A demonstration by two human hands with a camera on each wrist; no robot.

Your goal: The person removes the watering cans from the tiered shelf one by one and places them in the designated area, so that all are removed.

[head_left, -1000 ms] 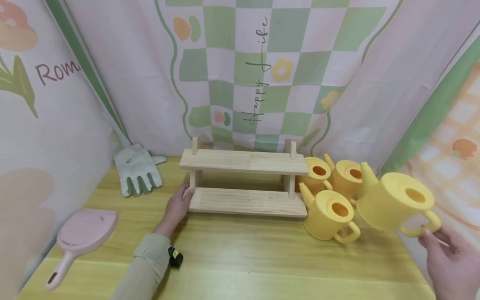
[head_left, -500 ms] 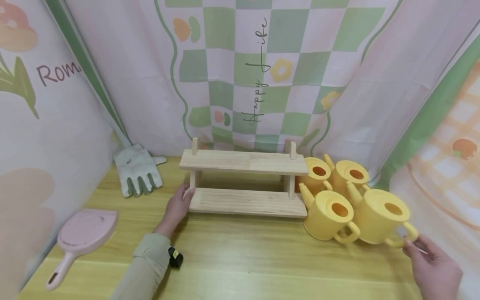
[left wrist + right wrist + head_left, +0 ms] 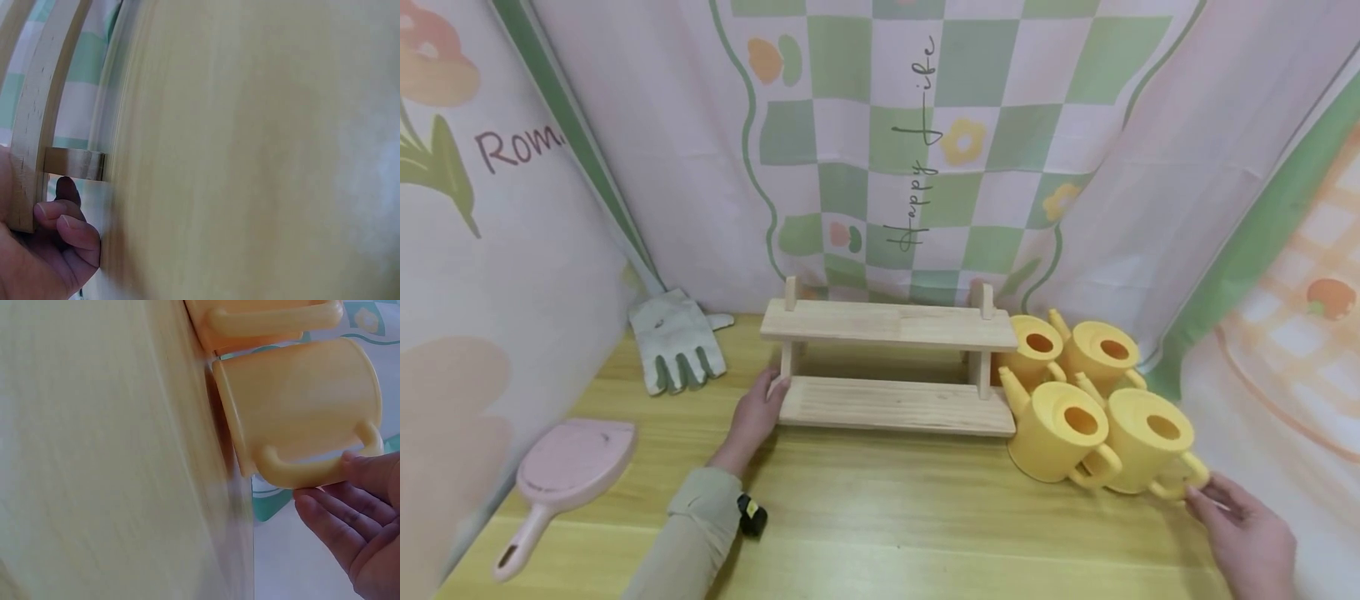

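Note:
My right hand (image 3: 1247,529) pinches the handle of a yellow watering can (image 3: 1146,437) at the right end of the group. In the right wrist view, thumb and fingers meet on the handle (image 3: 306,472), and the can's base is close to the tabletop. Three other yellow watering cans stand beside it: one to its left (image 3: 1052,442), and two behind, a left one (image 3: 1026,354) and a right one (image 3: 1097,354). My left hand (image 3: 756,412) grips the left end of the lower board of a two-tier wooden shelf (image 3: 895,404). The left wrist view shows its fingers curled under the board (image 3: 34,125).
A pink dustpan (image 3: 568,467) lies on the wooden table (image 3: 880,525) at the left. Behind it is a grey-white work glove (image 3: 677,342). Printed fabric (image 3: 910,167) hangs behind the shelf. The front-left can nearly meets the shelf's right end.
My right hand has brought its watering can left and down, up against the other cans. The left hand and shelf have stayed put.

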